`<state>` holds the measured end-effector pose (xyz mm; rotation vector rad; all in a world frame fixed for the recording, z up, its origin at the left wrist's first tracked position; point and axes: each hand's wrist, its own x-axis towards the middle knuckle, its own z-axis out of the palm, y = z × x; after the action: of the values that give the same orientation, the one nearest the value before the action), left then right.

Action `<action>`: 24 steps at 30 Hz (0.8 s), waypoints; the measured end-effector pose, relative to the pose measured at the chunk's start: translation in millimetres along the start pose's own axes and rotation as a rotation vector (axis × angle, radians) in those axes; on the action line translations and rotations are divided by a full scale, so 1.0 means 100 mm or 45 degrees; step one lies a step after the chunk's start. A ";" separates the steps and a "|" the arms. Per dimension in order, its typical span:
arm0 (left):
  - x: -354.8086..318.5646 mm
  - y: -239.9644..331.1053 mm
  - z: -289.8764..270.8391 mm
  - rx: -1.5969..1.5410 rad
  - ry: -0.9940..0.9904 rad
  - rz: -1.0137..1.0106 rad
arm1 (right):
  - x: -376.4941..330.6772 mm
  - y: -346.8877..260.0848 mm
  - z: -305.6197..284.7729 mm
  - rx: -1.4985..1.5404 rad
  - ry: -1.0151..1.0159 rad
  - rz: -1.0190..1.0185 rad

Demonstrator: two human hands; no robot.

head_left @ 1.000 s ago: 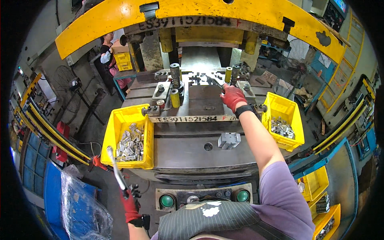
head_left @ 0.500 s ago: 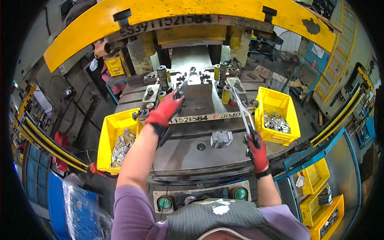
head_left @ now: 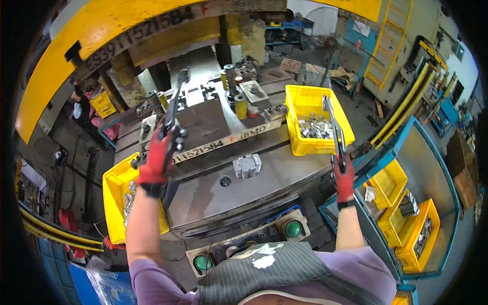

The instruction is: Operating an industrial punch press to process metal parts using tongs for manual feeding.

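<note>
My left hand [head_left: 157, 155], in a red glove, grips long metal tongs [head_left: 173, 104] that reach up onto the dark die plate [head_left: 213, 119] of a big press. My right hand [head_left: 344, 175], also in a red glove, holds a second pair of long metal tongs [head_left: 333, 127] whose tips hang over the yellow bin [head_left: 297, 147] of small metal parts on the right. Whether either pair of tongs grips a part cannot be made out.
A second yellow bin [head_left: 113, 203] with metal parts sits at the left of the press table [head_left: 254, 188]. Two green buttons [head_left: 293, 229] sit on the front panel. More yellow bins [head_left: 419, 239] stand at the lower right. Another person [head_left: 81, 109] stands far left.
The view has swung left and tilted. My left hand with its tongs stays reaching onto the die. My right hand has carried its tongs out over the right yellow bin.
</note>
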<state>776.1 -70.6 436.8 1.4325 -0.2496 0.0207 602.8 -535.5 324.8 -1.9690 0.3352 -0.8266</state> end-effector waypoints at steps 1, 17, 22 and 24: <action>-0.22 -0.09 -0.20 0.155 0.089 0.182 | 0.05 0.06 0.14 -0.067 0.187 -0.242; -3.45 -0.33 -1.38 0.234 1.157 -0.080 | -0.05 0.64 0.63 0.210 0.007 0.037; -3.80 -0.84 -1.64 0.275 1.227 -0.421 | -0.16 0.69 0.96 0.424 -0.217 -0.095; -3.90 -0.96 -1.77 0.370 1.272 -0.359 | -0.35 0.39 1.10 0.555 -0.317 -0.073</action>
<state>439.4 141.6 251.0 1.5633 0.8020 0.5435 654.8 -463.9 241.5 -1.6497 -0.0477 -0.6179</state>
